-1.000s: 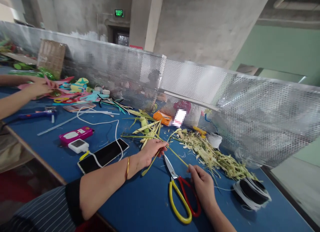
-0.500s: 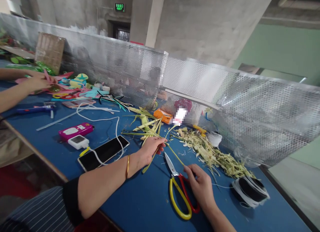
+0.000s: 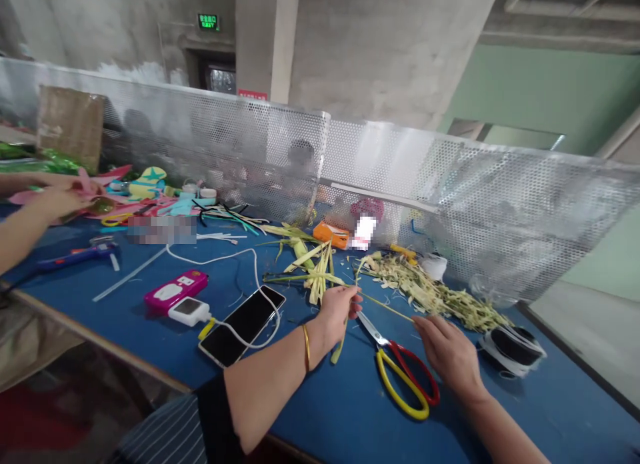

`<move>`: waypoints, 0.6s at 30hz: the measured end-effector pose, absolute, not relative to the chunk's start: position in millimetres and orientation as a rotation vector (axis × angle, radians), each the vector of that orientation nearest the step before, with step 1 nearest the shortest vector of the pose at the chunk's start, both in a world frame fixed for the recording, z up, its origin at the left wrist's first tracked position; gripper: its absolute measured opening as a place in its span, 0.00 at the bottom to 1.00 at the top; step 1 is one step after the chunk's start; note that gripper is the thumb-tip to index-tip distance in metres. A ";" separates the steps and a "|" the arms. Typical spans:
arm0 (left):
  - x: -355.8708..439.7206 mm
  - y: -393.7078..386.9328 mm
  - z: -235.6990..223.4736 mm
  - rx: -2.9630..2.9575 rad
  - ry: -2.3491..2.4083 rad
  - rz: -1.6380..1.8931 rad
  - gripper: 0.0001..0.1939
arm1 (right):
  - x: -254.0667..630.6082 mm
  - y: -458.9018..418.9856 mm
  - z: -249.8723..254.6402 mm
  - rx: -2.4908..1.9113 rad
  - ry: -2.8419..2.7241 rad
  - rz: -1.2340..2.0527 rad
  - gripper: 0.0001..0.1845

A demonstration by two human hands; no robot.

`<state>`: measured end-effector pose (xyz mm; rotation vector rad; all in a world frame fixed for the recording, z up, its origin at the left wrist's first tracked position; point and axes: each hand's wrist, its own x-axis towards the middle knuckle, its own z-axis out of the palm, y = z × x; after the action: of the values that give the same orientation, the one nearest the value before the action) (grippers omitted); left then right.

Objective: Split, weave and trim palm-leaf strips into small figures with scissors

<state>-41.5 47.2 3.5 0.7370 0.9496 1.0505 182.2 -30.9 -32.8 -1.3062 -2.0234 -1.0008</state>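
Note:
A thin green-yellow plant strip [image 3: 387,307] is stretched between my two hands, above the tips of the scissors. My left hand [image 3: 340,307] pinches its left end, and a leaf end hangs below that hand. At the other end, the closed fingers of my right hand [image 3: 447,351] grip the strip. Scissors [image 3: 384,344] with one yellow and one red handle lie on the blue table just below, their blades together. Behind my left hand is a bunch of cut leaf strips [image 3: 320,277]. My fingertips are partly hidden.
Leaf trimmings [image 3: 425,284] are heaped along the perforated metal divider [image 3: 390,164]. A thread spool [image 3: 513,351] stands at the right. Leftward lie a phone [image 3: 245,324], a magenta device [image 3: 175,294] with a white cable, and a blue glue gun [image 3: 75,257]. A co-worker's hands [image 3: 57,197] work far left.
The view has shifted, so the table things sit differently in it. My right hand has moved away from the scissors' red handle, and the strip lies flatter between my hands.

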 end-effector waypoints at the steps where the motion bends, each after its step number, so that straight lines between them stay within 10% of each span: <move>1: -41.2 46.2 3.9 0.729 0.944 1.043 0.06 | 182.5 -32.7 -31.7 -1.298 -2.004 -1.065 0.12; 18: -49.7 38.5 -0.9 0.757 0.972 1.009 0.06 | 179.4 -37.9 -36.8 -1.339 -2.062 -1.141 0.15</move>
<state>-49.7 38.5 -0.9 0.7571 0.9719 1.0090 179.4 -37.9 -36.8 -1.3387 -2.0624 -1.1411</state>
